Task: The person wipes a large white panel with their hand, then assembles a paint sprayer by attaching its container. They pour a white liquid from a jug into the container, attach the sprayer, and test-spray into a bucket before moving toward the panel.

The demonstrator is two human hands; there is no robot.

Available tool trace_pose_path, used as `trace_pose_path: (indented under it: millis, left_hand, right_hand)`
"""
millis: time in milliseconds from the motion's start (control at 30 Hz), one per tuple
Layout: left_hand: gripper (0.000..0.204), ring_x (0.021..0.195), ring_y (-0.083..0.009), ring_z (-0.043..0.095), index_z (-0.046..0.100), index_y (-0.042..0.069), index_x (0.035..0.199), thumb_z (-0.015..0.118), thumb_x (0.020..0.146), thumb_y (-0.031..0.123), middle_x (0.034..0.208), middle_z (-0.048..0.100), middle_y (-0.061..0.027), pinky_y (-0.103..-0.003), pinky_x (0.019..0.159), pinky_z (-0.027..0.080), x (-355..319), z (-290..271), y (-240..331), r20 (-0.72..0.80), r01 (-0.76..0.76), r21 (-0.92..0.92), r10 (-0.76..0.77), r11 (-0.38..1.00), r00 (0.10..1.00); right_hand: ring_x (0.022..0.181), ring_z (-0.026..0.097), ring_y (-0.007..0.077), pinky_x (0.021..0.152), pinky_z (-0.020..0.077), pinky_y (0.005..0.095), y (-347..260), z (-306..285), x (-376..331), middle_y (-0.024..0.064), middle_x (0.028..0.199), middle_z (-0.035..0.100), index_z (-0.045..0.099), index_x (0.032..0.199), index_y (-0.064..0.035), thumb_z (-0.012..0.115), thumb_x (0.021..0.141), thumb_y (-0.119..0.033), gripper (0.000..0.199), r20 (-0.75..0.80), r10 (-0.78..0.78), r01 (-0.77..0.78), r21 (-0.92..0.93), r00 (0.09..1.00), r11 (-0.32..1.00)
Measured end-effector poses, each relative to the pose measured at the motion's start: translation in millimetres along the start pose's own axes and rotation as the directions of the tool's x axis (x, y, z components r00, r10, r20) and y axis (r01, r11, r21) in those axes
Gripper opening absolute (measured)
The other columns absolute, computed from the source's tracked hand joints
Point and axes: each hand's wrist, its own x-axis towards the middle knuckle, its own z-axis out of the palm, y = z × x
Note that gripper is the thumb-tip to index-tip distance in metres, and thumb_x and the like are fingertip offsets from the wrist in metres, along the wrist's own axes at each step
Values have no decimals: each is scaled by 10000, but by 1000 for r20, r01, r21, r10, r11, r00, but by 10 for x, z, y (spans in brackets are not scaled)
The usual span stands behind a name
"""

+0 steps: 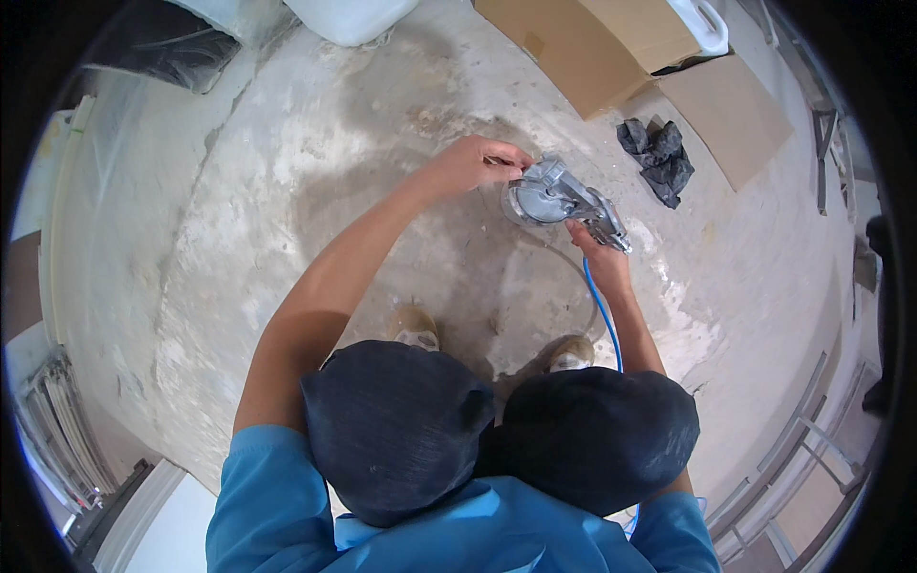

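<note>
A grey metal air tool with a round drum, which looks like a coil nail gun, is held out over the floor beyond my knees. My right hand is wrapped round its handle end at the lower right. My left hand reaches in from the left, its fingers closed in a pinch at the tool's upper left edge beside the drum. What lies between those fingertips is too small to make out. From the handle end, a blue air hose runs down along my right forearm.
An open cardboard box with a white plastic container stands at the far right. Crumpled black plastic lies beside its flap. A white container is at the far edge. Metal frames line the right side; stacked panels the left.
</note>
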Motion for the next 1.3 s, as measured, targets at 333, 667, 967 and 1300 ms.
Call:
trace_pose_path:
  millis: [333,667,967,1300]
  left_hand:
    - [325,982,-181,683,715,118,1271,738,947,143,1087,757,-62,-327,917,526,133,7,52,-62,-8,104,14,995,998]
    - [309,883,-228,667,665,108,1057,738,763,43,926,679,-57,-358,781,516,395,340,-33,-219,-116,272,179,955,959]
    - [319,1266,-234,525,752,145,1132,783,822,213,1283,658,-28,-428,1108,378,-25,479,56,-189,-172,410,268,896,945]
    - [350,1270,-257,518,785,99,1000,785,843,412,1339,614,1,-453,1125,354,-9,504,33,-123,-196,640,350,743,929]
  right_hand:
    - [885,571,63,800,473,240,-40,36,-21,-16,968,672,642,1157,-37,738,954,-64,226,13,6,-7,46,1000,999]
    - [927,591,93,834,492,255,-36,28,-54,25,1050,668,630,1309,-38,729,956,-61,367,27,-21,21,-4,999,1000]
    - [956,687,221,842,558,332,-8,-69,0,110,1098,688,582,1385,-70,767,915,-67,505,69,-227,235,-148,971,961]
    - [1226,599,377,1026,523,456,-350,-519,301,136,1326,577,230,1673,-228,821,794,-152,1062,549,-247,519,-420,798,744]
